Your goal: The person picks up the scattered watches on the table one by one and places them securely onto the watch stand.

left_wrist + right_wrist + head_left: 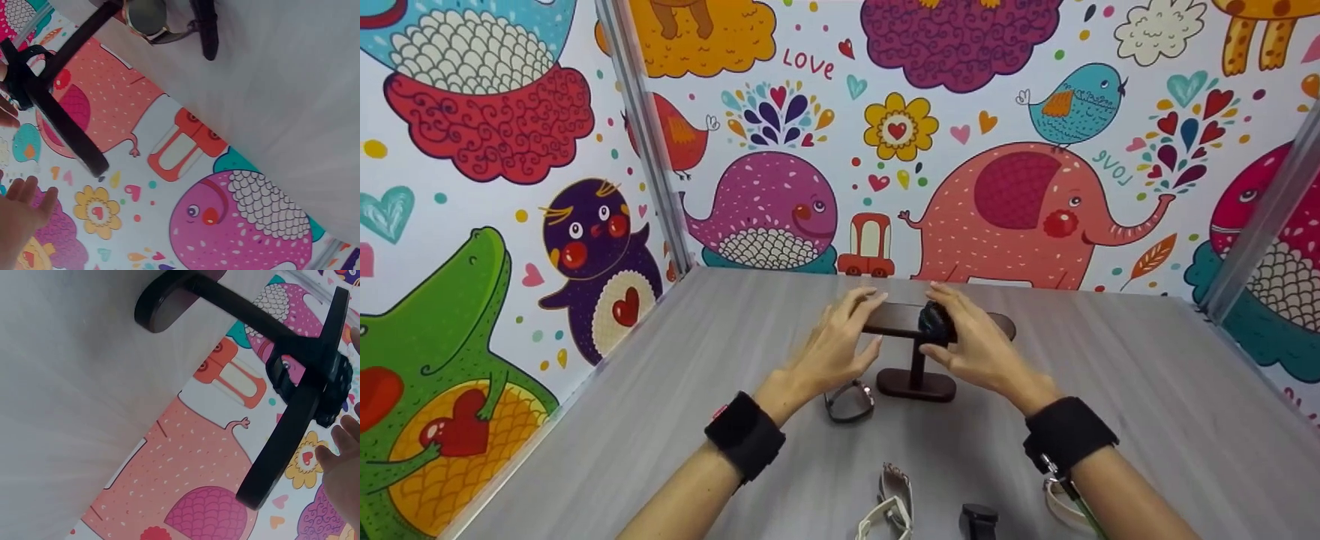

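A dark T-shaped watch stand (917,360) stands upright on the table, and a black watch (934,322) is looped around its crossbar (281,444). My right hand (982,345) is right beside this watch, fingers extended and thumb apart. In the right wrist view, the right hand (343,478) shows a gap between its fingertips and the bar. My left hand (836,337) is held at the bar's left end with its fingers loosely bent and nothing between them. Below the left hand, a round-dial watch with a dark strap (849,403) lies near the stand's base.
Nearer to me on the table lie a white-strapped watch (894,506), a black watch (979,517) and a cream strap (1065,504), the last partly behind my right forearm. Panels printed with cartoon animals (765,210) enclose the grey table (720,322) at the back and sides.
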Motion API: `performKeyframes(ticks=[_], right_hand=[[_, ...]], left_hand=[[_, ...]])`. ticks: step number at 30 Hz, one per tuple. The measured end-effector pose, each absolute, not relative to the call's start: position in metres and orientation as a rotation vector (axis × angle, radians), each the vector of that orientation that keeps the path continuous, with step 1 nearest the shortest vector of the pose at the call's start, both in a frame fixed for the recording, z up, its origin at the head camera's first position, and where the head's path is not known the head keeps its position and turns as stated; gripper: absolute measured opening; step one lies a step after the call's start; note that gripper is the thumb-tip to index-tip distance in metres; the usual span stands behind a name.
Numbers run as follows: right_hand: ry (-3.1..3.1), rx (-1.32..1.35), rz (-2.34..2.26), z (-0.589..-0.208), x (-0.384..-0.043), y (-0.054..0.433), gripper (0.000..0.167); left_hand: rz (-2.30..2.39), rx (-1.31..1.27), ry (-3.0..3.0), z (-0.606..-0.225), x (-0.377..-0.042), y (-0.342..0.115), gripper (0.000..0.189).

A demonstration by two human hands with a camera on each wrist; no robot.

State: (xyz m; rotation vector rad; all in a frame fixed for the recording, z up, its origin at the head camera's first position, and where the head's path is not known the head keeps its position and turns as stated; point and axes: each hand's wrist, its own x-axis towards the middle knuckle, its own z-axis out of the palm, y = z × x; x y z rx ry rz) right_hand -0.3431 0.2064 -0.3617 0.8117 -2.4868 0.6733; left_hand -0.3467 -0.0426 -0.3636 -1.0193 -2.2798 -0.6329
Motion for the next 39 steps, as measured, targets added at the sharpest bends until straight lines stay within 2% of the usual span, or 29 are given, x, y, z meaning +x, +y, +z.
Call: performKeyframes(ticks=[7, 22, 29, 39], right_hand=[[-2.362, 0.87, 0.637, -0.363, -0.324, 0.206, 0.069], [-2.177, 0.992, 0.563, -0.363, -0.259, 0.238, 0.073], [-2.33, 0.869, 0.536, -0.366, -0.236, 0.26, 0.076], [-2.462, 0.67, 0.575, -0.358, -0.219, 0.291, 0.076]], left_hand=[[-0.622, -1.052, -2.228, -0.363, -0.331, -0.032, 0.05], [-0.545, -1.095, -2.353, -0.38, -0.284, 0.003, 0.047], [-0.413, -1.225, -2.35, -0.38, -0.267, 0.026, 0.048], [-0.238, -1.32, -2.38, -0.377, -0.264, 0.079, 0.048]])
